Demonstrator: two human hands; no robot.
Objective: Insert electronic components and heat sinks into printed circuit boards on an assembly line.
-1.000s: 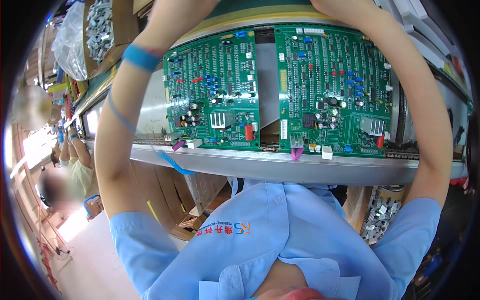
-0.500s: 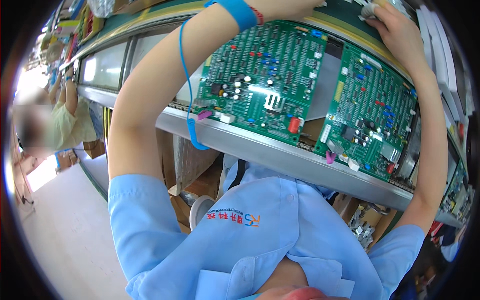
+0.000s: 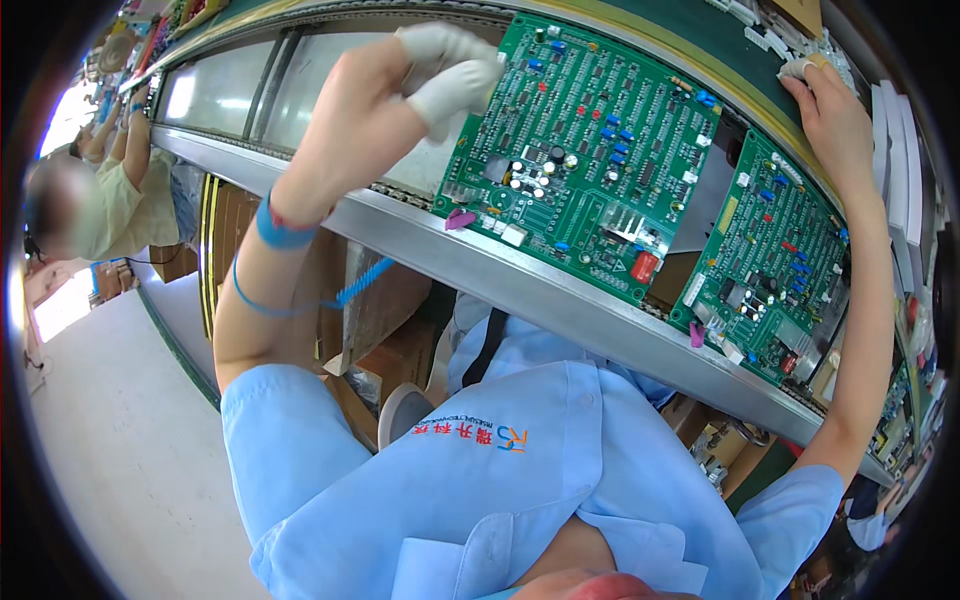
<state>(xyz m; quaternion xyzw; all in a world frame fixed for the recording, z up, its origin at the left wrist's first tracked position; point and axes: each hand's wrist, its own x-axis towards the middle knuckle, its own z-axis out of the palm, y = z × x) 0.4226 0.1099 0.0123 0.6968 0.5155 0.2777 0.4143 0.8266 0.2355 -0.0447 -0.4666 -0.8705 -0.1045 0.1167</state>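
Observation:
My left hand (image 3: 375, 110), with white finger cots, is raised at the far left edge of a green circuit board (image 3: 570, 200). Its fingers curl together in a pinch; whatever is between the tips is hidden, and I cannot tell if they touch the board. My right hand (image 3: 835, 125) reaches over the far side of the rail, beyond a second green circuit board (image 3: 760, 260). Its cotted fingertips are drawn together beside small white parts (image 3: 765, 42); anything held there is too small to make out. Both boards carry many small components. A blue wrist strap (image 3: 285, 228) circles my left wrist.
The boards rest across a metal conveyor rail (image 3: 520, 290). Beyond it runs a green work surface with a yellow edge (image 3: 640, 30). White strips (image 3: 885, 160) stand at the right. A coiled blue cord (image 3: 365, 280) hangs from the strap. Another person (image 3: 130, 205) works far left.
My left hand has come back from the far surface to the left board's edge. My right hand stays near the small parts. Both boards now appear further right in view.

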